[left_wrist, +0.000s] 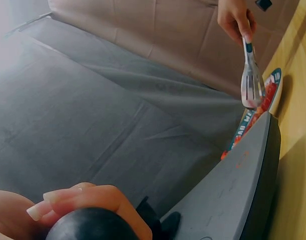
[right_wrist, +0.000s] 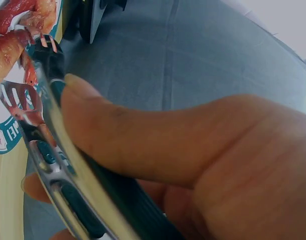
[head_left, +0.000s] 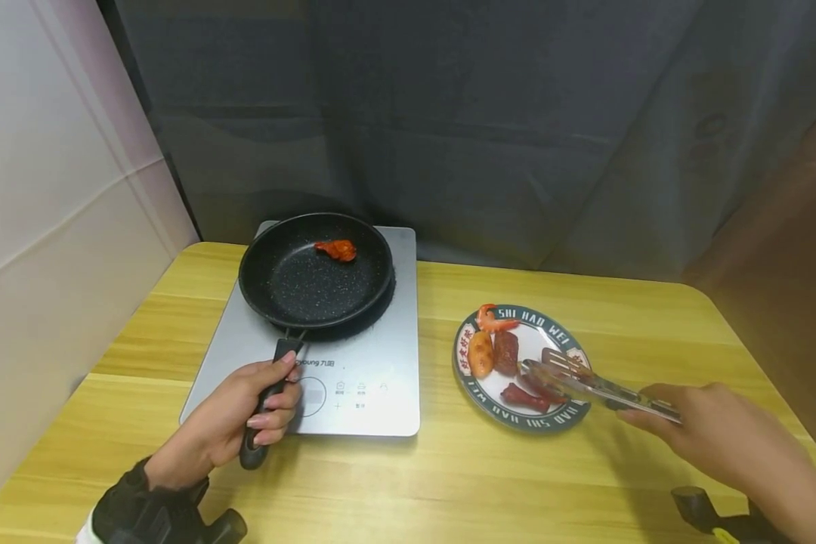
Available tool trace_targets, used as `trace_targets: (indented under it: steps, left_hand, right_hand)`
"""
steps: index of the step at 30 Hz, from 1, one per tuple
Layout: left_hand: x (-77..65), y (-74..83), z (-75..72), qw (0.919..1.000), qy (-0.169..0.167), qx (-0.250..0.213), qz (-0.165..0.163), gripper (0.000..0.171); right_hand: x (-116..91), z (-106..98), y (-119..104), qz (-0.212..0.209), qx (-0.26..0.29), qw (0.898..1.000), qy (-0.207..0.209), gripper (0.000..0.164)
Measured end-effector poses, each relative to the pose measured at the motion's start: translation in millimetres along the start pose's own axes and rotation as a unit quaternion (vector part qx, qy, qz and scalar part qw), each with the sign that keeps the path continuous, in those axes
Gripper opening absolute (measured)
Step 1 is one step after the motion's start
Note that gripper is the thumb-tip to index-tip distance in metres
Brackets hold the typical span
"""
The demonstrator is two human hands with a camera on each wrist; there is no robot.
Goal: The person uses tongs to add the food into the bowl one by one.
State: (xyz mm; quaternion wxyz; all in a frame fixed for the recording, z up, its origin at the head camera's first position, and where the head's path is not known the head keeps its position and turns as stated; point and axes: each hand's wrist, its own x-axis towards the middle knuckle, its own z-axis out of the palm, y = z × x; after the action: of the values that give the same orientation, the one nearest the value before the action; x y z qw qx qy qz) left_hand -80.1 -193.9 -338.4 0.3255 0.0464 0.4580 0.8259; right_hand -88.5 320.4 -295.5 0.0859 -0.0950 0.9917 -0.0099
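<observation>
My left hand (head_left: 265,400) grips the black handle of a frying pan (head_left: 316,321), which sits on a silver induction cooker (head_left: 381,355). A small reddish-orange piece of meat (head_left: 337,250) lies toward the back of the pan. In my right hand (head_left: 714,431) are metal food tongs (head_left: 612,393), their slotted ends parted over the right half of a round plate (head_left: 472,389). On that plate are a shrimp (head_left: 493,321), a yellow-brown oval piece (head_left: 480,354), a dark brown meat chunk (head_left: 506,353) and a dark red drumstick (head_left: 523,397). The tongs partly cover another reddish piece beside the drumstick.
A wooden table (head_left: 442,483) carries the cooker on the left and the plate on the right. Dark cloth (head_left: 449,136) hangs behind it, with a pale cloth (head_left: 61,189) at the left and a brown one (head_left: 782,211) at the right.
</observation>
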Motion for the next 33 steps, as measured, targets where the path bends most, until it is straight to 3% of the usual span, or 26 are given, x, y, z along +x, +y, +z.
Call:
trace_targets:
  steps: [10,24,33]
  left_hand:
    - [-0.1,-0.2,-0.8,1.0,-0.006,-0.003,0.003,0.026]
    - [-0.9,0.4,0.9,1.0,0.004,0.002,0.003,0.026]
    - [0.0,0.2,0.8,1.0,0.007,0.004,0.0,0.026]
  right_hand:
    - [2.4,2.4,3.3,-0.019,0.016,1.0,-0.003,0.048]
    - [-2.3,-2.7,0.1,-0.042,0.015,0.998,0.035,0.034]
    - [-4.1,-1.6,1.0,-0.054,0.007,0.997,0.055,0.033]
